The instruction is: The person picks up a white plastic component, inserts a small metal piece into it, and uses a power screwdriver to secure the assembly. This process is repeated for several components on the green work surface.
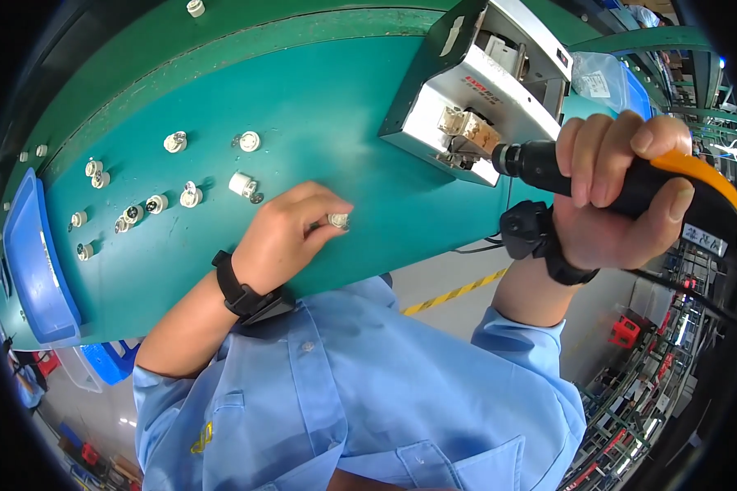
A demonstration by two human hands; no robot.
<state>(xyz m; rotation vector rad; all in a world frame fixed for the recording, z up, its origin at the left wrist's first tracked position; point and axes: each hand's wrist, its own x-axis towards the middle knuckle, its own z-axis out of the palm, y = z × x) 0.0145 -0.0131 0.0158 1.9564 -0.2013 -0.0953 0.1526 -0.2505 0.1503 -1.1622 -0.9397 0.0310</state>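
Pinched between the thumb and fingers of my left hand (291,227) is a small white cylindrical part (338,220), held just above the green mat. My right hand (610,188) grips a black and orange electric screwdriver (630,176), raised at the right. Its tip reaches the front opening of a silver box-shaped screw feeder (499,90); whether it touches a screw there I cannot make out. Nearest to my left hand on the mat lies another white cylindrical part (241,184) with a dark metal end. A similar part (250,141) stands farther back.
Several more white parts, among them one part (175,141), are scattered over the left half of the green mat (336,98). A blue tray (41,262) sits at the left edge. Behind the feeder is a clear plastic bag (598,78). A cable (688,290) trails from the screwdriver.
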